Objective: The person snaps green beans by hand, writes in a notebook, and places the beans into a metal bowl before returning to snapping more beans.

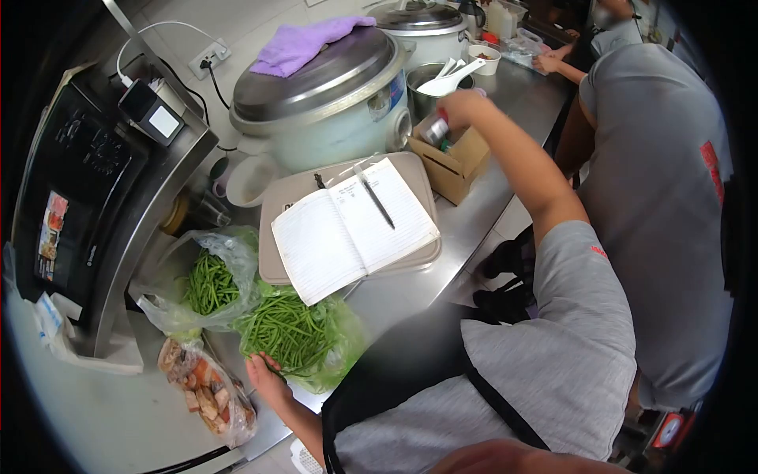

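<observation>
My left hand (268,381) is at the near edge of an open plastic bag of green beans (286,330), its fingers curled at the rim. A second bag of green beans (212,286) lies against it. My right hand (467,110) reaches over a small cardboard box (454,170), closed around a silver container (433,127) with a red part near its top. The fingertips there are partly hidden. Between my hands an open notebook (335,229) with a pen (377,201) rests on a beige lid or tray (272,259).
A large rice cooker (316,118) with a purple cloth (304,46) stands at the back. Beside it are a metal pot (421,81) with white ladles (452,79) and another cooker (418,17). A bag of meat pieces (207,391) lies lower left. A co-worker (663,197) stands close on the right.
</observation>
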A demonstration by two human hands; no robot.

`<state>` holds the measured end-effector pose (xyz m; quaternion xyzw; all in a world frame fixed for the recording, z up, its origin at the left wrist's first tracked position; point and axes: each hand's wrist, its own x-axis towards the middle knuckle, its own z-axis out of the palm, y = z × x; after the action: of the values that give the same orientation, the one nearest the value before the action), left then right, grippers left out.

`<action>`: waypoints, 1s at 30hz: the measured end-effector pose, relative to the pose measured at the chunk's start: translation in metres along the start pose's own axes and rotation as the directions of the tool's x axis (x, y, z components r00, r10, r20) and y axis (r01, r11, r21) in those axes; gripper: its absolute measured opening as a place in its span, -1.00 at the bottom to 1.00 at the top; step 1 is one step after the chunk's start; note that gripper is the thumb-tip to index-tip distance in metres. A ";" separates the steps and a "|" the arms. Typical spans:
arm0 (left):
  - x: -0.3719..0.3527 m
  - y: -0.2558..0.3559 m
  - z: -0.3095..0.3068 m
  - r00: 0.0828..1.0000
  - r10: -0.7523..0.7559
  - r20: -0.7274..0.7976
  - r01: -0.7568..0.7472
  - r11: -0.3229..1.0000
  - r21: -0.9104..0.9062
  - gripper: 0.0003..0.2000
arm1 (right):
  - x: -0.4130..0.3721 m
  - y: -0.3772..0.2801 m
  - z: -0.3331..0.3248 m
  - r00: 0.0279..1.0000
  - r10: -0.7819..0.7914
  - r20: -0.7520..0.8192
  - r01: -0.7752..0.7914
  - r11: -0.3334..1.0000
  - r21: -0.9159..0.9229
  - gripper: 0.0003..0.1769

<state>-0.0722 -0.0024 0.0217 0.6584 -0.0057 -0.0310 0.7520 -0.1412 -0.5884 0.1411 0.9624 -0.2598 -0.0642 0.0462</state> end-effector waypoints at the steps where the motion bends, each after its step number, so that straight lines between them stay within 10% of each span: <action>1: 0.001 0.001 0.002 1.000 -0.006 0.015 0.006 1.000 0.002 -0.84 | 0.005 0.016 -0.007 1.000 -0.010 -0.024 0.014 0.989 0.149 -0.49; 7: 0.003 0.000 0.006 0.999 -0.003 0.035 0.003 1.000 0.001 -0.84 | -0.028 0.044 -0.036 0.988 -0.145 0.055 0.024 0.497 0.867 -0.43; 20: 0.006 -0.001 -0.007 0.996 -0.015 0.087 0.019 0.999 -0.040 -0.85 | -0.055 0.030 -0.032 0.923 -0.384 0.011 0.036 0.115 0.993 -0.60; 23: 0.005 0.003 -0.007 0.997 -0.033 0.071 0.034 0.999 -0.021 -0.85 | -0.068 0.019 -0.048 0.981 -0.099 0.169 -0.116 0.402 0.908 -0.56; 26: 0.011 -0.003 -0.013 0.994 -0.043 0.101 0.044 0.999 -0.015 -0.85 | -0.049 0.017 -0.035 0.960 0.236 0.150 -0.278 0.866 0.415 -0.49; 30: 0.015 -0.003 -0.005 0.992 -0.038 0.117 0.036 0.999 0.016 -0.84 | -0.035 0.006 -0.011 0.953 0.288 -0.095 -0.254 0.928 0.271 -0.43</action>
<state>-0.0573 0.0015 0.0180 0.6605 -0.0381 -0.0836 0.7451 -0.1730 -0.5752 0.1563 0.9171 -0.3930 0.0410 -0.0527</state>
